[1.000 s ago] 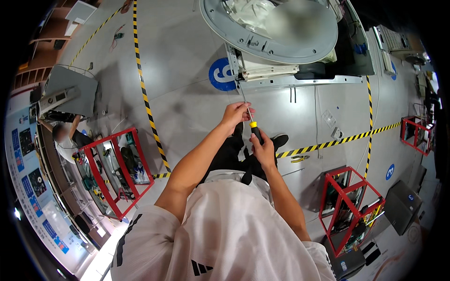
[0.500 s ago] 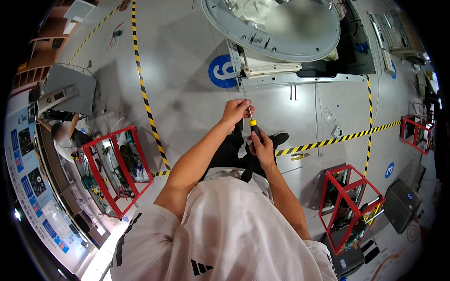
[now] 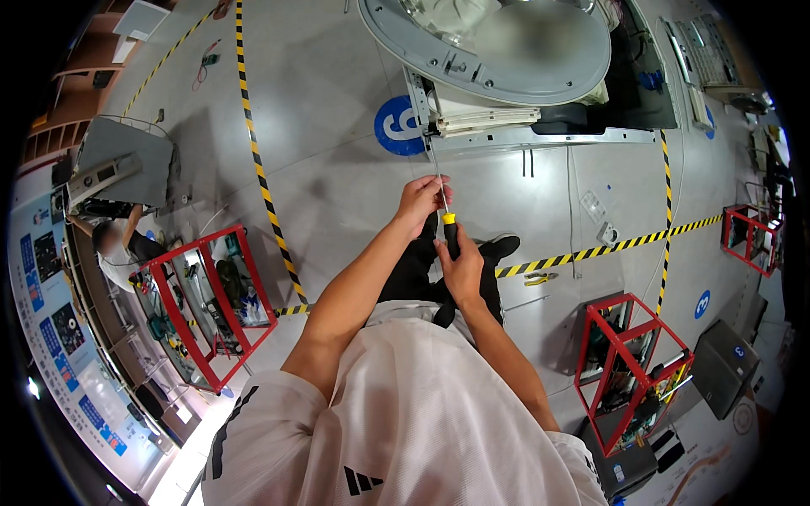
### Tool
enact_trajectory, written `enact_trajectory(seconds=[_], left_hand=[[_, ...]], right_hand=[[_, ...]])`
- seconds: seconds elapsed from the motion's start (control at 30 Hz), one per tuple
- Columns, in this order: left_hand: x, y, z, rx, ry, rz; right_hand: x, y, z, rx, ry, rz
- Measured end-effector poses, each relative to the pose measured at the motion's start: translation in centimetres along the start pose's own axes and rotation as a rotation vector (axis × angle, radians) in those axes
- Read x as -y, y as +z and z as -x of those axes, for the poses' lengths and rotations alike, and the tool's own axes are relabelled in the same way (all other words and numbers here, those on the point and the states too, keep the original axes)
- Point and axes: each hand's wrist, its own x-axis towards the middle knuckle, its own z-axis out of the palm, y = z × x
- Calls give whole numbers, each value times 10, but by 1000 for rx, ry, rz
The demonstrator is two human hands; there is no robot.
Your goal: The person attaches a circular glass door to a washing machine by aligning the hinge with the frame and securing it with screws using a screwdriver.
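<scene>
A long-shafted screwdriver [image 3: 450, 226] with a black and yellow handle spans my two hands. My right hand [image 3: 462, 271] is wrapped round the handle from below. Further up, the fingers of my left hand [image 3: 419, 202] are closed round the thin metal shaft. The shaft points away from me toward the front left corner of an opened appliance's metal frame [image 3: 489, 143]; whether its tip touches the frame is too small to tell. Above that frame sits a large grey round rim [image 3: 460, 74], like a washing machine's tub, with a stack of cream-coloured ribbed parts [image 3: 485, 121] below it.
Yellow-handled pliers [image 3: 540, 278] and a thin rod lie on the floor at my right. Red-framed tool carts stand on the left [image 3: 211, 312] and right [image 3: 629, 371]. Striped tape [image 3: 261, 177] marks the floor. Another person [image 3: 118, 244] is at the far left.
My right hand and the screwdriver handle have shifted a little to the left, so the handle stands straighter. My left hand stays almost in place on the shaft.
</scene>
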Motion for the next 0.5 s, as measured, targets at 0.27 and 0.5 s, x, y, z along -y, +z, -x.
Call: enact_trajectory(seconds=[0.27, 0.5], left_hand=[[6, -7, 1, 41, -5, 138], [5, -7, -2, 11, 15, 74]], right_hand=[[4, 1, 3, 8, -63, 38], [-7, 2, 3, 131, 380, -460]])
